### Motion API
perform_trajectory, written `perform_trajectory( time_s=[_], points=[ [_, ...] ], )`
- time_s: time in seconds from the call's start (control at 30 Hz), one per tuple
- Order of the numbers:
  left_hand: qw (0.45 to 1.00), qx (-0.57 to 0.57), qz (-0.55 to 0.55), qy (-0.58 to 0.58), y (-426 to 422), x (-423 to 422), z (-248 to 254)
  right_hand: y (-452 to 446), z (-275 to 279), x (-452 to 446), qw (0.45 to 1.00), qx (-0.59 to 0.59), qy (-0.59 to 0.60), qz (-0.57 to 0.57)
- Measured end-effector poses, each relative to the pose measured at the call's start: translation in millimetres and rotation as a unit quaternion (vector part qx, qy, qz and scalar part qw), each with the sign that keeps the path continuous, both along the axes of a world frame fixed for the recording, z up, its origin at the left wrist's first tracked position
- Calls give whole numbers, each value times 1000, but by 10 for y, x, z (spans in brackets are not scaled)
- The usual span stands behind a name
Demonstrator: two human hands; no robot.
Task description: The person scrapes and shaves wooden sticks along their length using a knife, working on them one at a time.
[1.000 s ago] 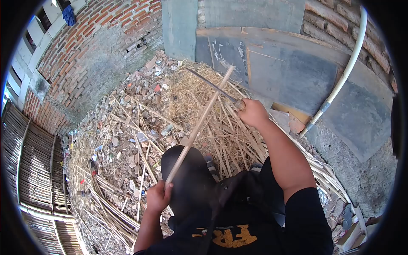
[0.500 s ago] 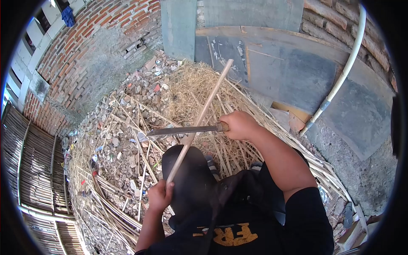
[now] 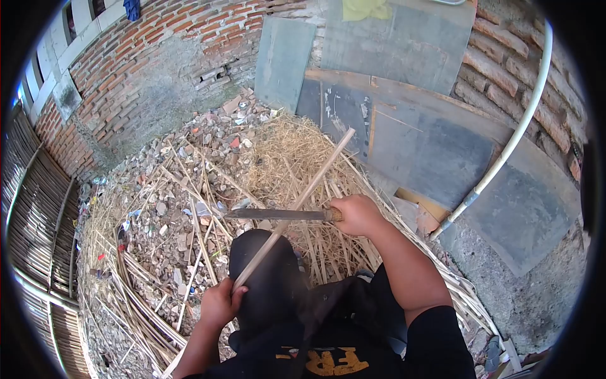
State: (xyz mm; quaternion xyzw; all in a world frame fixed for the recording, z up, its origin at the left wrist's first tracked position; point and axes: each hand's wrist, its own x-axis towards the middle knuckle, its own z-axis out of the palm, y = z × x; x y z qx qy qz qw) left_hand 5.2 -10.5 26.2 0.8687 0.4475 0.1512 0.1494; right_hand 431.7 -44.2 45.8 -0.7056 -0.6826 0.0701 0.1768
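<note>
My left hand (image 3: 219, 304) is closed round the lower end of a long, pale bamboo strip (image 3: 319, 175). The strip slants up and away to the right, passing over my dark-clad knee (image 3: 271, 278). In my right hand (image 3: 358, 215) is the handle of a long-bladed machete (image 3: 274, 215). Its dark blade points left and lies across the strip, crossing it just beyond the knee. Whether the edge bites into the bamboo cannot be made out.
Straw-like shavings (image 3: 287, 151) and rubble (image 3: 164, 202) cover the ground ahead. Loose bamboo strips (image 3: 148, 287) lie at left and right. Grey boards (image 3: 435, 139) lean on the brick wall (image 3: 170, 50), with a pale pipe (image 3: 514, 136) at right. A bamboo fence (image 3: 38, 215) stands left.
The camera view has shifted, so the wall and boards sit lower. The blade now crosses the strip slightly farther from my left hand. Both hands keep their grip.
</note>
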Motion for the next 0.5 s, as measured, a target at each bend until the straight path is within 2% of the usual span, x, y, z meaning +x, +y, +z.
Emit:
perform_trajectory(
  time_s=[0.1,0.2,0.3,0.5],
  points=[
    [999,-24,10,20,-74,18,136,-5,-9,-16,1000,5,8,1],
    [999,-29,19,-23,-143,67,173,-42,-31,25,1000,25,3,11],
    [998,17,36,-41,-184,95,118,-56,43,17,998,64,-10,10],
    [998,18,46,-36,-230,269,217,-107,33,-82,998,54,4,26]
  ],
)
